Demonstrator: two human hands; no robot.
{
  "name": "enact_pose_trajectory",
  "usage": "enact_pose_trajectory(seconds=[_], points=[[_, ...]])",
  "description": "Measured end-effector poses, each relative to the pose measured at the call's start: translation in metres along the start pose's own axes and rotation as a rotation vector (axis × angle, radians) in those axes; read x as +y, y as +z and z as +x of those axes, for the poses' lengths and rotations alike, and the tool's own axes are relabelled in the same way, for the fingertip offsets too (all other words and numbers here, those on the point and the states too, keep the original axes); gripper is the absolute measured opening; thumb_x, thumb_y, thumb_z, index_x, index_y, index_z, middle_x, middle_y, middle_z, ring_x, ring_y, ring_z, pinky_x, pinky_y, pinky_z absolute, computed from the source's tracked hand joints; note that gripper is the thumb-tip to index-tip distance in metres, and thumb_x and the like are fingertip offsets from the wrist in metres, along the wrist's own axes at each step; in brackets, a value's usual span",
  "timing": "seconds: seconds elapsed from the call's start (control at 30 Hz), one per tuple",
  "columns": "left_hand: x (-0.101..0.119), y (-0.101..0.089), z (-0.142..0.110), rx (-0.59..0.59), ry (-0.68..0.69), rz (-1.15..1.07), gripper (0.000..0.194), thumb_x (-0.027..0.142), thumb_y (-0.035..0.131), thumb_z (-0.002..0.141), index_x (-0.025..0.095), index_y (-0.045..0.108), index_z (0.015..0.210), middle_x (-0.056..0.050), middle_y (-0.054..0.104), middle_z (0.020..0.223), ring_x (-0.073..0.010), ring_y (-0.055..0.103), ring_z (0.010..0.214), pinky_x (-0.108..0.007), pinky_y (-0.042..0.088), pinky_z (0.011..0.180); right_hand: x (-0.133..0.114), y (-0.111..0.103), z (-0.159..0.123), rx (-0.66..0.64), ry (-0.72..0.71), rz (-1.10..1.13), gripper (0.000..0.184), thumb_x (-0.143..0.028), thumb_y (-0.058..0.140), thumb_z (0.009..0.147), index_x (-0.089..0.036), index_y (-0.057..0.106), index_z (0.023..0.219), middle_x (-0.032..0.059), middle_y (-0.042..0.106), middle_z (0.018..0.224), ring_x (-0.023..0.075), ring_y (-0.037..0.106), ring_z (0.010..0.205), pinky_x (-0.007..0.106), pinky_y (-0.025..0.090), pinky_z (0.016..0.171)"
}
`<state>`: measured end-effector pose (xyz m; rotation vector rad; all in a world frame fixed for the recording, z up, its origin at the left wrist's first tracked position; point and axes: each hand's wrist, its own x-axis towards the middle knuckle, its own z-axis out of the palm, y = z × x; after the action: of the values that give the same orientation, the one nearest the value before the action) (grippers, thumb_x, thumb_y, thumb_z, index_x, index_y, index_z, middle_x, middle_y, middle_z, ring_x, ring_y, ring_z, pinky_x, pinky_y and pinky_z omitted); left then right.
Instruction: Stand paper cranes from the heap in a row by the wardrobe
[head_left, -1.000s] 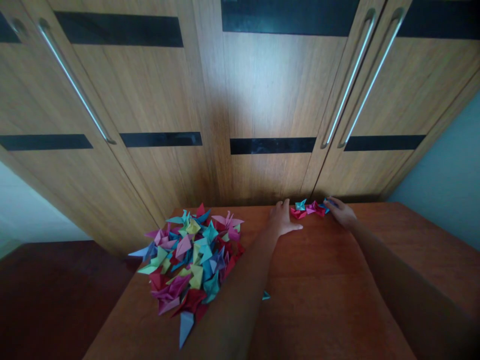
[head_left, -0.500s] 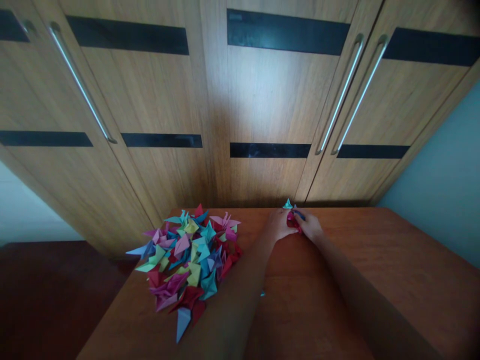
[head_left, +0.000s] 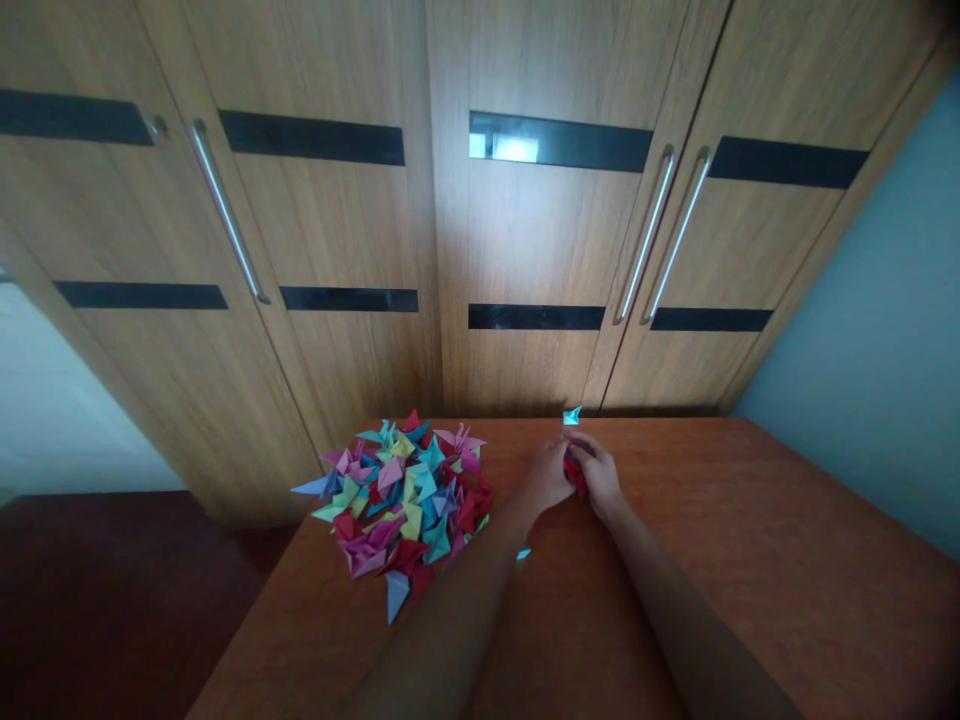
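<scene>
A tall wardrobe [head_left: 480, 230] of wood-grain laminate fills the back of the view, its flat doors crossed by glossy black strips and fitted with long brushed-metal bar handles [head_left: 651, 234]. To its right stands a smooth pale blue wall [head_left: 877, 330]. Against the wardrobe's foot sits a reddish-brown wooden table [head_left: 750, 560], its top matte with a fine grain and its far edge touching the doors. The table's left edge runs diagonally down to the bottom of the frame, with dark floor [head_left: 112, 600] beyond it. The right half of the tabletop lies bare and broad, well apart from the hands.

On the left part of the table lies a loose heap of folded paper pieces [head_left: 405, 500], sharp-pointed and creased, in pink, teal, yellow-green, red and blue; one blue triangle juts out toward the near edge. A small teal scrap [head_left: 523, 553] lies just beside the left forearm.

Both forearms reach across the middle of the table. The left hand [head_left: 546, 478] and the right hand [head_left: 598, 478] are pressed together, fingers curled around a small red paper bundle [head_left: 574, 472] held between them just above the tabletop, near the far edge. A single teal folded piece [head_left: 572, 416] lies at that far edge, just beyond the fingers and not touching them.
</scene>
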<state>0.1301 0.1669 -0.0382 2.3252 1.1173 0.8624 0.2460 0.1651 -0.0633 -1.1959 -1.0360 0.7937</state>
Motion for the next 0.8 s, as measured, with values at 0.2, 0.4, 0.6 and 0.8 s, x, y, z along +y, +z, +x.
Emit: enact_pose_trajectory(seconds=[0.2,0.4,0.6,0.8], points=[[0.011,-0.047,-0.030,0.086,-0.037,0.033,0.029,0.011,0.059,0.068,0.017,0.059,0.097,-0.007,0.062,0.096,-0.0217,0.056,0.093,-0.033,0.047,0.083,-0.020,0.033,-0.017,-0.062,0.083,0.371,0.020,-0.025,0.061,0.067,-0.020,0.063,0.086,0.0033,0.069,0.085,0.0190,0.066,0.079,0.032,0.054,0.069],[0.011,-0.125,-0.074,0.247,0.013,0.164,0.046,0.007,0.053,0.070,0.020,0.054,0.114,-0.008,0.051,0.120,-0.0209,0.047,0.115,-0.039,0.038,0.100,-0.065,0.094,-0.045,-0.298,0.086,0.455,0.029,-0.030,0.060,0.071,-0.021,0.063,0.099,0.0031,0.068,0.100,0.0190,0.063,0.092,0.033,0.050,0.081],[-0.016,-0.194,-0.132,0.257,-0.079,0.391,0.040,0.021,0.052,0.079,0.018,0.052,0.119,-0.009,0.053,0.122,-0.0236,0.048,0.116,-0.042,0.039,0.100,-0.064,0.125,-0.040,-0.480,-0.110,0.095,0.034,-0.037,0.058,0.077,-0.025,0.060,0.109,0.0029,0.062,0.116,0.0195,0.055,0.109,0.038,0.041,0.097],[-0.049,-0.203,-0.180,0.284,-0.191,0.646,0.039,0.038,0.053,0.083,0.023,0.054,0.119,-0.010,0.053,0.126,-0.0286,0.046,0.119,-0.052,0.034,0.100,-0.018,0.065,0.034,-0.083,-0.458,-0.613,0.039,-0.036,0.051,0.080,-0.018,0.059,0.113,0.0118,0.054,0.124,0.0278,0.042,0.121,0.047,0.031,0.103]])
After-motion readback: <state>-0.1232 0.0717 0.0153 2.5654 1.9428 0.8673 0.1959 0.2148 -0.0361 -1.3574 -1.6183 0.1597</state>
